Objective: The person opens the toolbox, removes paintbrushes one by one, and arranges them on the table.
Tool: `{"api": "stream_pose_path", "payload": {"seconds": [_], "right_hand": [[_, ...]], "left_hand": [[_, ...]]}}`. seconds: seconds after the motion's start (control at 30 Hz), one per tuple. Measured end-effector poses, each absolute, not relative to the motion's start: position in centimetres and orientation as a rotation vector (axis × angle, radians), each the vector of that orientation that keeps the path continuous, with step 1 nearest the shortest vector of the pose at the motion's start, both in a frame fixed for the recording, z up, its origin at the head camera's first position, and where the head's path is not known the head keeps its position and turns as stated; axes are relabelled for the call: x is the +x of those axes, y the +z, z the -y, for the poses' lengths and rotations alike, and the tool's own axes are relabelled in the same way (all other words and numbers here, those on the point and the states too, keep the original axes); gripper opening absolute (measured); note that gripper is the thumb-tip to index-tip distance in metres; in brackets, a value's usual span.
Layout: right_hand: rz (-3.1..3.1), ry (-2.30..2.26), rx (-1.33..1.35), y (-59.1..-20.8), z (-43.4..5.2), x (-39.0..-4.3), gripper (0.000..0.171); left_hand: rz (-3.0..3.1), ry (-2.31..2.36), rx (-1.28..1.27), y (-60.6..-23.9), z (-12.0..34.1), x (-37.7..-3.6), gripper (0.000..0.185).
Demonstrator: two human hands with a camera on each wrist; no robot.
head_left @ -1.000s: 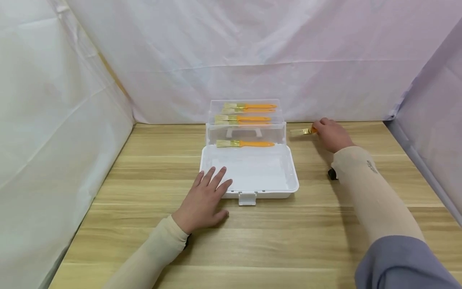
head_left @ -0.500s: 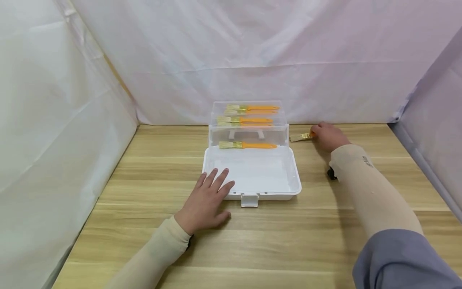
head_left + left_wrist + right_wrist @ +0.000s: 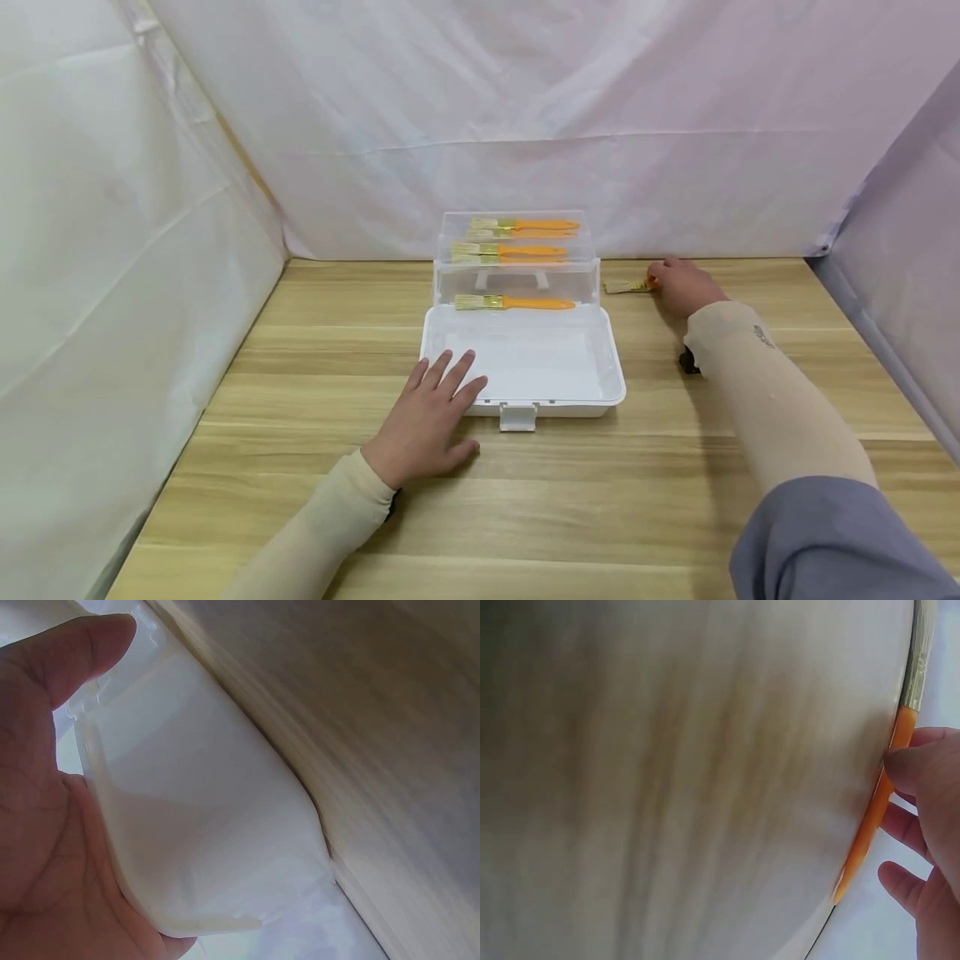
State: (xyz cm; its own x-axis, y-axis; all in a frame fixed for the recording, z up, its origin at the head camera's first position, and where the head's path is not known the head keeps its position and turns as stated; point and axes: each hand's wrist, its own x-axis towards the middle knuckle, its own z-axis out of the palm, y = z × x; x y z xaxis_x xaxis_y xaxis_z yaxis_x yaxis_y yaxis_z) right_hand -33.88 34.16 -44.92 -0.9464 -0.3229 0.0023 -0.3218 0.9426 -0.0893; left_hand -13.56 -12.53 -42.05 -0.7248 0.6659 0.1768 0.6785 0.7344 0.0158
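My left hand [image 3: 423, 421] lies with spread, straight fingers over the front left corner of a white plastic box [image 3: 618, 379], whose clear lid [image 3: 442, 279] stands raised at the back. In the left wrist view the palm and thumb are beside the white box wall [image 3: 217, 802]. Right of the box, near the back of the table, my right hand [image 3: 686, 285] pinches a paintbrush [image 3: 628, 287] by its orange handle. The right wrist view shows the thumb and fingertips around that handle [image 3: 874, 814], the brush lying close along the table surface, bristles pointing away.
One orange-handled paintbrush [image 3: 536, 303] lies level along the box's back edge. Several more paintbrushes [image 3: 547, 225] show in the raised clear part. A white latch [image 3: 518, 417] hangs at the front. White sheeting [image 3: 525, 100] walls off the wooden table [image 3: 585, 517].
The paintbrush in my right hand has gone down a little toward the table and turned slightly. My left hand stays at the box corner. The whole view has shifted slightly.
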Motion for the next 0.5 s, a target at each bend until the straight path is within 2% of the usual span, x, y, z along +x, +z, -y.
{"api": "stream_pose_path", "payload": {"seconds": [0.27, 0.5], "right_hand": [[-3.101, -0.165, -0.469, -43.4, -34.7, -32.4, 0.03], [-3.186, -0.218, -0.582, -41.1, -34.2, -31.2, 0.034]], "left_hand": [[2.803, -0.115, -1.088, -42.0, 12.5, -13.5, 0.079], [2.847, -0.115, -1.107, -41.3, 12.6, -13.5, 0.084]]}}
